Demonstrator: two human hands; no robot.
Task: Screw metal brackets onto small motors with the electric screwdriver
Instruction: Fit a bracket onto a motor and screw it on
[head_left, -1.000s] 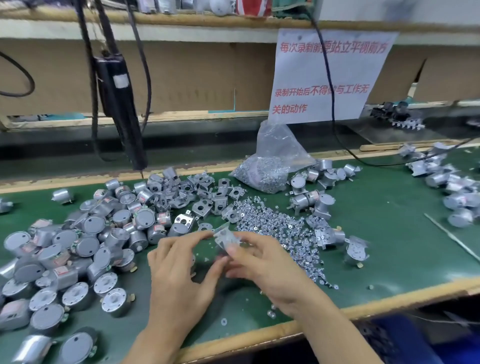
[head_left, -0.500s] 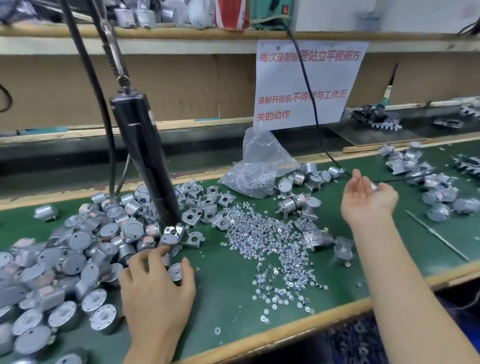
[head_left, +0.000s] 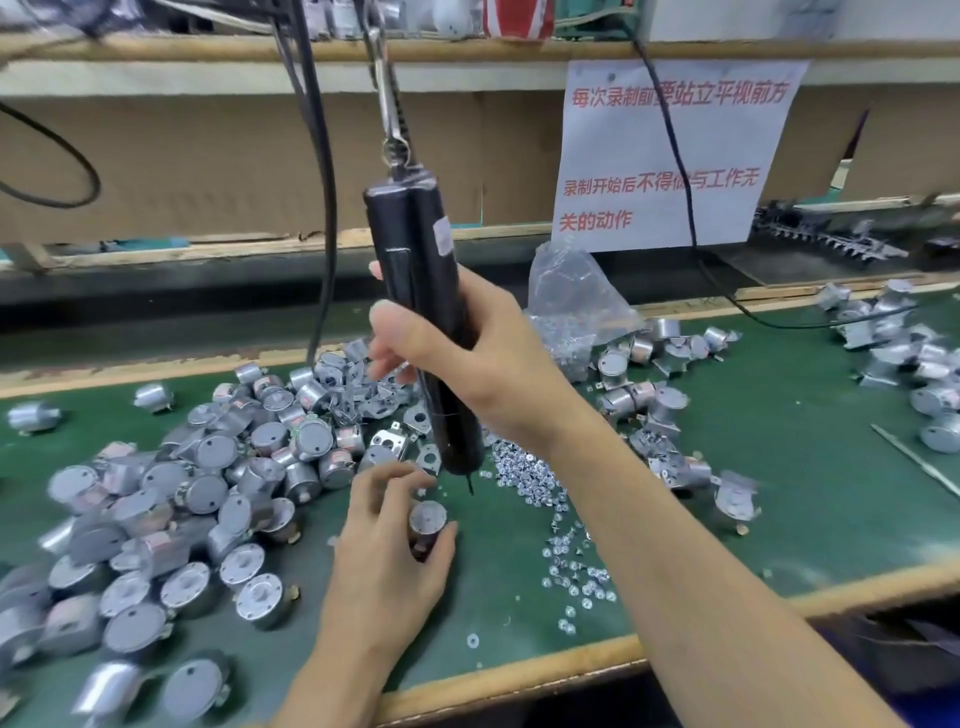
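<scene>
While your right hand (head_left: 483, 364) is gripping the stiff electric screwdriver (head_left: 410, 234) mid-barrel, your left hand (head_left: 384, 561) is pinching a light, probably slippery motor (head_left: 427, 521) by its sides.

I saw a glossy black plastic body on the electric screwdriver (head_left: 415, 291). The motors (head_left: 208, 452) looked like dull grey metal with smooth faces, while the brackets (head_left: 389, 441) and screws (head_left: 524, 467) shone brighter. The bench mat (head_left: 779, 467) was matt green, with a front edge (head_left: 519, 675) of bare wood. The bag (head_left: 571, 291) was clear, crinkled plastic.
</scene>
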